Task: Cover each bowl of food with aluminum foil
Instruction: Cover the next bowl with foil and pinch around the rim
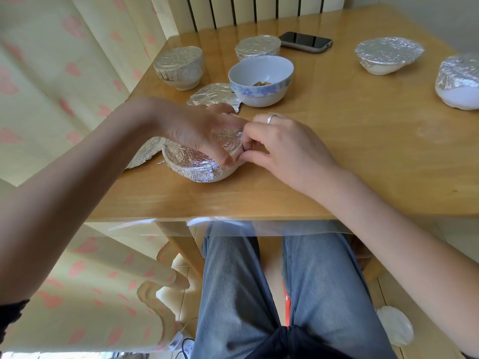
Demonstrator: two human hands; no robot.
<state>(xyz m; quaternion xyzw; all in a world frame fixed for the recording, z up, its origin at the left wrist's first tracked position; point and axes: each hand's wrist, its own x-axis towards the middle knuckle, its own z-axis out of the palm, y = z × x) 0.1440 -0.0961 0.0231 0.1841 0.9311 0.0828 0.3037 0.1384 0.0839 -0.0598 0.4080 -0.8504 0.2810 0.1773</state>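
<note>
- Jeans-clad legs [285, 294] sit nearest, under the near edge of a wooden table [363, 156].
- Just beyond that edge stands a white bowl [207, 174], its top already wrapped in foil [189, 156].
- Left hand [202, 130] lies over the bowl, fingers curled down onto the foil and holding it at the right rim.
- Right hand [282, 143], wearing a ring, pinches the foil edge at that same rim.
- A spare foil sheet [145, 154] lies at the near left; another foil piece [215, 95] lies farther back.
- Beside that piece, one blue-patterned bowl [261, 82] with food is still uncovered.
- Four covered bowls stand farther off: far left [178, 66], far centre [258, 46], and two at right [388, 54] [458, 79].
- A phone [305, 42] lies at the far edge.
- Judging by this, one bowl remains after the present one.
</note>
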